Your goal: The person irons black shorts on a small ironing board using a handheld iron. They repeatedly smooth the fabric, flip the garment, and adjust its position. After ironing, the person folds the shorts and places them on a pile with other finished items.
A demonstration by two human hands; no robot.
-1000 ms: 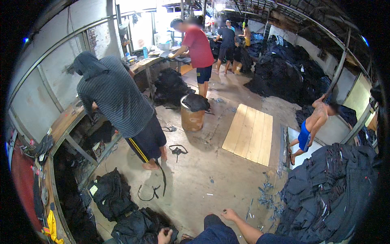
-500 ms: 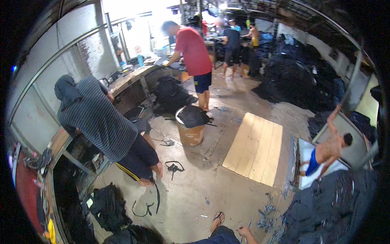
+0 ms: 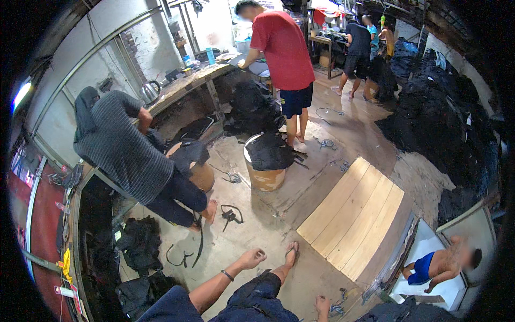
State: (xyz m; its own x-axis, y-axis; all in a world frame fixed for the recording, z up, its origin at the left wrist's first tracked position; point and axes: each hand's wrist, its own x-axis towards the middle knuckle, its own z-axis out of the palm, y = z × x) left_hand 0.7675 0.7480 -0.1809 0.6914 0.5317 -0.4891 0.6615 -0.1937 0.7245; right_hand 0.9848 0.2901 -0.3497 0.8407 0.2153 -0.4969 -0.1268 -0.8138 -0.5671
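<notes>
My left hand (image 3: 251, 259), with a dark band on its wrist, hangs in the air above the bare floor, beside my sandalled foot (image 3: 291, 252). Its fingers are loosely bent with a gap at the thumb, and nothing shows in them. Low in the picture, my right hand (image 3: 323, 306) is near grey scraps (image 3: 339, 303) on the floor. Its fingers look closed; whatever they may hold is too small to make out. Black straps (image 3: 232, 216) lie on the floor ahead of my left hand.
A wooden board (image 3: 351, 217) lies at right. Drums topped with black cloth (image 3: 265, 180) stand ahead. A person in a striped top (image 3: 126, 142) and one in red (image 3: 284, 51) work along the left bench (image 3: 188, 83). Someone in blue shorts (image 3: 424, 268) is at right, near black heaps (image 3: 429, 123).
My left forearm and hand have come into view. My view has shifted and turned, and the scene now sits differently. The small dark stick seen at my right hand no longer shows.
</notes>
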